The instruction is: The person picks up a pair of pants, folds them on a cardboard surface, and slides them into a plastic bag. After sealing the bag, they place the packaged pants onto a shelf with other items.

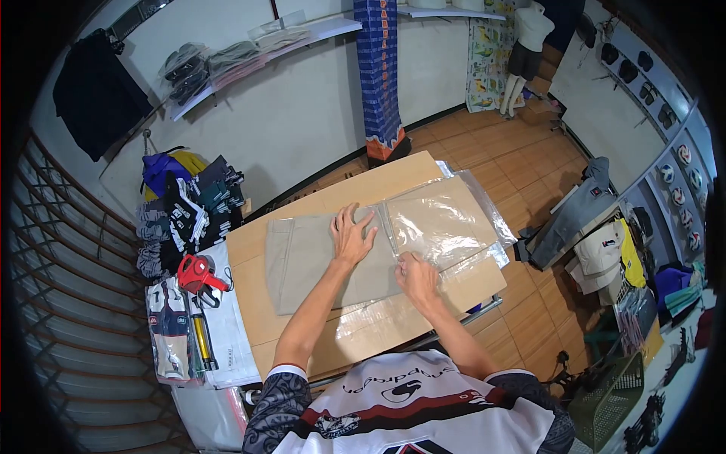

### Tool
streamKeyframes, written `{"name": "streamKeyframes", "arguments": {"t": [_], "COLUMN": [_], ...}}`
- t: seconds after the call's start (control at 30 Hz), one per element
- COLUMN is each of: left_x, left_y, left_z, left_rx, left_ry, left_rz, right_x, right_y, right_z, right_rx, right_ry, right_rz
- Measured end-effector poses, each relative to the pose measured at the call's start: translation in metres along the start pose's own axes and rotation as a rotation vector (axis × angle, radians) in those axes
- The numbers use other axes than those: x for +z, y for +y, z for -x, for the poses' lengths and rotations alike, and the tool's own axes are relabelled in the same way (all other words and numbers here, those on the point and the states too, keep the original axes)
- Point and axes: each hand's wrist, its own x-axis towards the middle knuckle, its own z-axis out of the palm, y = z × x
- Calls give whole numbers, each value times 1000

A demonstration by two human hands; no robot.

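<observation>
A folded khaki garment, apparently trousers (310, 261), lies flat on a large cardboard sheet (283, 348). Its right part is inside a clear plastic bag (442, 216), whose glossy film reflects the light. My left hand (353, 236) rests on the uncovered cloth with its fingers spread, just left of the bag's mouth. At the near corner of that mouth, my right hand (418, 276) is closed, its fingers pinched on the bag's edge. Whether cloth is also caught in that pinch is hidden.
Left of the cardboard are a red tape dispenser (198, 274), a yellow-black pump-like tube (203, 340) and a pile of dark clothing (189, 208). A blue pillar (378, 76) rises beyond the table. A green crate (609, 393) stands at lower right.
</observation>
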Motion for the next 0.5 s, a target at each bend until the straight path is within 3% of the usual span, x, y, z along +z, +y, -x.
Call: {"name": "streamKeyframes", "arguments": {"t": [0.1,0.2,0.3,0.37,0.5], "left_x": [5,-7,-53,-71,-66], "left_y": [-2,10,35,42,35], "left_z": [12,46,85,103,121], "left_rx": [-14,-54,47,144,218], "left_ry": [104,58,-296,-397,-384], "left_rz": [83,179,178,85,-17], "right_x": [-2,-12,-15,-16,-17], "right_y": [6,2,3,2,-1], "right_z": [22,37,43,45,44], "right_rx": [16,67,115,140,141], "right_ry": [-6,-55,-90,-114,-132], "right_rz": [28,45,53,35,-12]}}
